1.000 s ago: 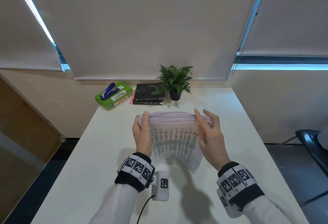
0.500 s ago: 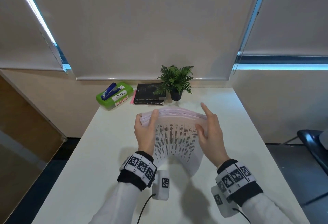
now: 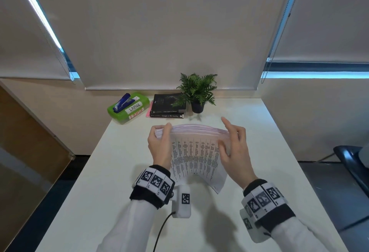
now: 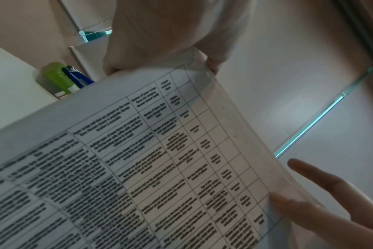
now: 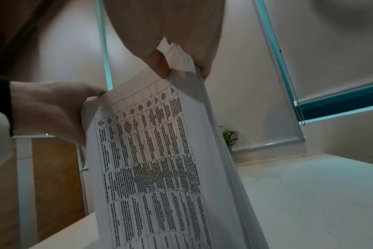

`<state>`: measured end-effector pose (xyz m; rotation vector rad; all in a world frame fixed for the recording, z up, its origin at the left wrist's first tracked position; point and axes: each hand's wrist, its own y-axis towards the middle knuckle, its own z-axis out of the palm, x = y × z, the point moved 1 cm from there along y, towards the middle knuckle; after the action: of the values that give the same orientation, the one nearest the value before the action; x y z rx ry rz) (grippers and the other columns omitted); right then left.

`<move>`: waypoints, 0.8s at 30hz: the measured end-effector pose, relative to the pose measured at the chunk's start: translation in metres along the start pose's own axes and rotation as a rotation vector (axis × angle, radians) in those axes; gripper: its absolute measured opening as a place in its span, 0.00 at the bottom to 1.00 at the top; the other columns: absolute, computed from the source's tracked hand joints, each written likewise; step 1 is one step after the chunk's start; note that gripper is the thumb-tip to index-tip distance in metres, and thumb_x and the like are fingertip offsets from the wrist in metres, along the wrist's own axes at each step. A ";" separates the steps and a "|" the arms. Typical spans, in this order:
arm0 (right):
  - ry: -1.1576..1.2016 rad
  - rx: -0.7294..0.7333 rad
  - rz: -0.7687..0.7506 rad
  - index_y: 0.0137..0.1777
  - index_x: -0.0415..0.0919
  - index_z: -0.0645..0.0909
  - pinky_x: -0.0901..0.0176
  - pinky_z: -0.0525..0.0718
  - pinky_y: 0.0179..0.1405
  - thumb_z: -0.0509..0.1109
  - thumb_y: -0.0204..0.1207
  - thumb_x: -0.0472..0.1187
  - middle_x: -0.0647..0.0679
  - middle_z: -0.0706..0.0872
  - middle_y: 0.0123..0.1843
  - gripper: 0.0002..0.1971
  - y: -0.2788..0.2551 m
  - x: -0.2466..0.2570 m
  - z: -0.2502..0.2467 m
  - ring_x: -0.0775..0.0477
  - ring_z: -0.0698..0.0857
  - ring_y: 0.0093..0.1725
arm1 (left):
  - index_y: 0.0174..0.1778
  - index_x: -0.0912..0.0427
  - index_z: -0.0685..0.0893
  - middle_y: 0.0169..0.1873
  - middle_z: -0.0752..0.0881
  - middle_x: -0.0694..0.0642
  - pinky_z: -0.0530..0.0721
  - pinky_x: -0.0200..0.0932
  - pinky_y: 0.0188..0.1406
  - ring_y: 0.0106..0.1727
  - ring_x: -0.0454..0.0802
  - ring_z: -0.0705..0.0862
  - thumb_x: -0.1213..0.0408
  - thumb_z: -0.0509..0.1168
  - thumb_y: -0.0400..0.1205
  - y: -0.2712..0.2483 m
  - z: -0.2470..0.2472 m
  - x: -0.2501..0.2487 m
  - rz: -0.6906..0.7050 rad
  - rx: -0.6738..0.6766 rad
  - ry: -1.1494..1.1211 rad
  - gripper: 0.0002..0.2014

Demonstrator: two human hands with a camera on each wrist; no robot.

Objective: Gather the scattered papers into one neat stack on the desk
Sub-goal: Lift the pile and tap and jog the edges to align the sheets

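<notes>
A thick stack of printed papers (image 3: 194, 151) stands on its lower edge on the white desk (image 3: 95, 181), its table-covered front sheet bowed toward me. My left hand (image 3: 159, 147) grips the upper left corner, thumb on the front and fingers behind. My right hand (image 3: 235, 149) pinches the upper right corner, and its index finger points up, off the paper. The left wrist view shows the stack (image 4: 138, 168) close up with the right hand (image 4: 322, 210) at its far edge. In the right wrist view, thumb and fingers of the right hand (image 5: 170, 33) clamp the stack (image 5: 151, 151).
At the back of the desk are a green box (image 3: 127, 107) with a blue stapler on it, two dark books (image 3: 168, 108) and a small potted plant (image 3: 197, 93). A dark chair (image 3: 351, 163) stands to the right. A cabled white device (image 3: 184, 201) hangs under my left wrist.
My right index finger has lifted off the stack's top edge and now points up. My left thumb has slid higher on the front sheet. The stack still stands on the desk.
</notes>
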<state>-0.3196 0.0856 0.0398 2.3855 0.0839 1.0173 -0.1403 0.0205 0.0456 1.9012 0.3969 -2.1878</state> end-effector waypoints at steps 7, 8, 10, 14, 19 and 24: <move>0.278 -0.057 0.207 0.64 0.48 0.71 0.62 0.79 0.56 0.68 0.77 0.33 0.51 0.79 0.54 0.18 0.006 -0.004 -0.003 0.53 0.80 0.53 | 0.49 0.49 0.72 0.48 0.79 0.47 0.78 0.39 0.43 0.48 0.44 0.80 0.51 0.63 0.81 -0.008 -0.001 0.001 0.099 0.117 -0.007 0.09; 0.363 -0.077 0.289 0.60 0.48 0.73 0.60 0.80 0.53 0.71 0.75 0.34 0.51 0.80 0.51 0.17 0.007 -0.009 -0.003 0.54 0.81 0.50 | 0.52 0.49 0.71 0.50 0.79 0.49 0.80 0.40 0.45 0.50 0.46 0.81 0.51 0.64 0.80 -0.008 -0.003 0.004 0.118 0.151 0.010 0.10; 0.548 -0.074 0.390 0.54 0.42 0.79 0.57 0.83 0.50 0.74 0.73 0.36 0.51 0.85 0.46 0.11 0.008 -0.016 -0.004 0.54 0.84 0.46 | 0.57 0.51 0.69 0.52 0.81 0.53 0.83 0.44 0.48 0.51 0.49 0.83 0.52 0.65 0.80 -0.008 -0.008 0.011 0.126 0.216 0.039 0.15; 0.695 0.013 0.460 0.57 0.32 0.80 0.53 0.83 0.55 0.70 0.77 0.38 0.53 0.88 0.46 0.12 0.008 -0.016 0.002 0.50 0.86 0.51 | 0.59 0.59 0.71 0.53 0.84 0.57 0.85 0.57 0.59 0.55 0.55 0.85 0.50 0.65 0.79 -0.009 -0.009 0.021 0.106 0.187 0.110 0.20; 0.633 0.005 0.443 0.58 0.36 0.76 0.49 0.85 0.55 0.70 0.77 0.45 0.43 0.86 0.52 0.16 0.011 -0.009 0.006 0.47 0.86 0.53 | 0.48 0.58 0.71 0.41 0.81 0.49 0.81 0.29 0.38 0.41 0.44 0.81 0.54 0.64 0.81 -0.017 -0.001 0.016 0.203 0.030 0.082 0.12; 0.680 0.111 0.512 0.61 0.44 0.70 0.59 0.82 0.56 0.68 0.77 0.31 0.50 0.84 0.55 0.16 0.005 -0.015 0.007 0.54 0.85 0.54 | 0.55 0.56 0.67 0.46 0.81 0.49 0.83 0.27 0.34 0.46 0.43 0.83 0.62 0.69 0.79 -0.020 -0.007 0.034 0.115 0.144 0.081 0.17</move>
<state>-0.3266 0.0745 0.0287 2.0851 -0.2429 2.0775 -0.1450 0.0424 0.0125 2.0366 0.1426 -2.1222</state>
